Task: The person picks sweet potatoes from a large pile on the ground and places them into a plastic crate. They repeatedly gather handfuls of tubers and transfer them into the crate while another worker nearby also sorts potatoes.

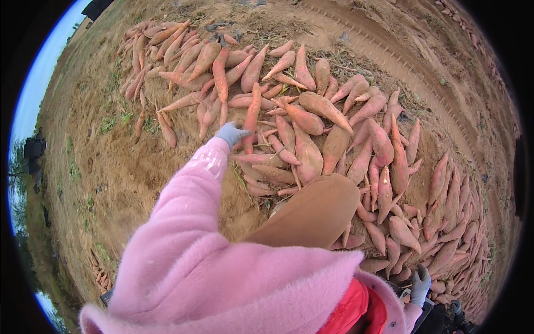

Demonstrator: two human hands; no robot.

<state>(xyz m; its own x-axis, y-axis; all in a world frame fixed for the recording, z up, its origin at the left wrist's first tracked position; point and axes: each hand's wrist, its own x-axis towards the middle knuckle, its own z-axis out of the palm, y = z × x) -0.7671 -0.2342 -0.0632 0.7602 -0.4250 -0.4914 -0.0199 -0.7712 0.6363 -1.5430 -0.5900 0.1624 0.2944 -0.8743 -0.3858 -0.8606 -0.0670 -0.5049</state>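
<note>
My left hand (232, 134), in a pale grey glove, grips a long, slender orange-red sweet potato (253, 119). Its thumb lies against the root's side, while the fingertips are partly hidden. Around it spread many loose sweet potatoes (308, 156), pink to orange and dusted with soil. Low on the right, my right hand (420, 286) wears a similar glove and is beside the edge of a dark crate (426, 312), close to more roots. Whether it holds anything is not clear. My brown-trousered knee (317, 208) covers part of the heap.
A dense pile of sweet potatoes (454, 234) extends down the right side. Bare sandy soil (137, 171) lies left of my arm, and tyre tracks (400, 56) cross the far ground. Another person's dark-gloved hand (457, 308) appears at the lower right.
</note>
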